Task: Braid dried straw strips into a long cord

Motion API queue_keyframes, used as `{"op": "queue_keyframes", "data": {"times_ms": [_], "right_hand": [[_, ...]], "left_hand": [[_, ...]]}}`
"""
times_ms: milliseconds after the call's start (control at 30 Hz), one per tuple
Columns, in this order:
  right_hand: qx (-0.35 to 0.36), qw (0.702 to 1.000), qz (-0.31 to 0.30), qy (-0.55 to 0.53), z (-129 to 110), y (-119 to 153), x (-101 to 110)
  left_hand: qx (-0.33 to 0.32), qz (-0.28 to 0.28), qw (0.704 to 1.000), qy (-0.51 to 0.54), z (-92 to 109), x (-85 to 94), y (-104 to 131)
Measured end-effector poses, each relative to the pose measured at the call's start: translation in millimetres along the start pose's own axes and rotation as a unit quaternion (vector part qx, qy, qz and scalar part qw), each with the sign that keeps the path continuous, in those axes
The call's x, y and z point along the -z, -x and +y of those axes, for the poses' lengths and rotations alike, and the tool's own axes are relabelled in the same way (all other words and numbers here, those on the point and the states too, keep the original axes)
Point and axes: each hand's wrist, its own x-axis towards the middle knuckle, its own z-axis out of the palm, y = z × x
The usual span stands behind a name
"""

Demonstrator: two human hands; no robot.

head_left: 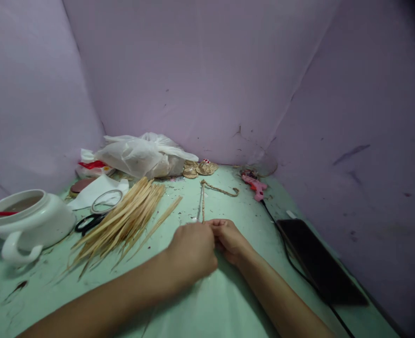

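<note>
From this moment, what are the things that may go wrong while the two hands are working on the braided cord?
If the left hand or right hand loosens its hold, the braided cord might unravel. The white pot of liquid, if knocked, could wet the dry strips nearby. The right forearm might catch the black cable and drag the pink glue gun.

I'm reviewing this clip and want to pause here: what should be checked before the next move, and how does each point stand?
- Braided cord reaches the hands: ok.
- Left hand's fingertip grip visible: cannot tell, hidden behind the hand.
- Cord's far end apart from pink glue gun: ok.
- Glue gun cool: cannot tell.
- Scissors uncovered: not ok, straw-coloured strips partly overlap them.
- White pot upright: ok.
</note>
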Motion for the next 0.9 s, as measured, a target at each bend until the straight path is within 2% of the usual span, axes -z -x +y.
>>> {"op": "queue_keyframes", "data": {"times_ms": [67, 100, 167, 200, 267, 333, 367, 467, 567, 633, 700, 767, 833, 900], "right_hand": [[-0.004, 1.000, -0.011, 0.005, -1, 0, 2], [-0.003, 1.000, -0.019, 0.011, -1, 0, 2], [0.002, 0.999, -0.035, 0.023, -2, 1, 3], [0.007, 0.999, -0.043, 0.028, -3, 1, 4], [0.017, 0.997, -0.065, 0.043, -4, 1, 5], [0.037, 0.992, -0.086, 0.079, -5, -1, 6], [0.053, 0.988, -0.095, 0.107, -5, -2, 7], [0.123, 0.962, -0.091, 0.225, -4, -5, 10], [0.217, 0.899, -0.035, 0.378, -2, -2, 10], [0.264, 0.848, 0.011, 0.460, -1, 3, 8], [0.279, 0.816, 0.044, 0.504, -1, 6, 7], [0.266, 0.817, 0.048, 0.510, -3, 6, 8], [0.221, 0.840, 0.028, 0.495, -6, 3, 15], [0.167, 0.867, -0.005, 0.470, -12, -1, 25]], "left_hand": [[0.004, 0.093, 0.995, -0.023, -6, 17.4, -11], [0.023, 0.110, 0.994, 0.018, -10, 22.9, -18], [0.109, 0.017, 0.985, 0.135, -17, 25.4, -29], [0.133, -0.040, 0.971, 0.197, -21, 23.1, -33], [0.146, -0.139, 0.933, 0.297, -25, 15.3, -37], [0.131, -0.181, 0.913, 0.341, -28, 8.6, -38], [0.129, -0.187, 0.914, 0.338, -29, 6.6, -38], [0.137, -0.168, 0.936, 0.278, -30, 4.1, -39], [0.148, -0.128, 0.960, 0.198, -33, -0.6, -42], [0.130, -0.060, 0.981, 0.128, -35, -5.6, -44], [0.081, 0.011, 0.993, 0.087, -37, -9.7, -44], [0.044, 0.016, 0.991, 0.127, -37, -11.5, -44], [0.047, -0.032, 0.976, 0.211, -37, -11.8, -43], [0.058, -0.054, 0.961, 0.266, -37, -11.4, -42]]}}
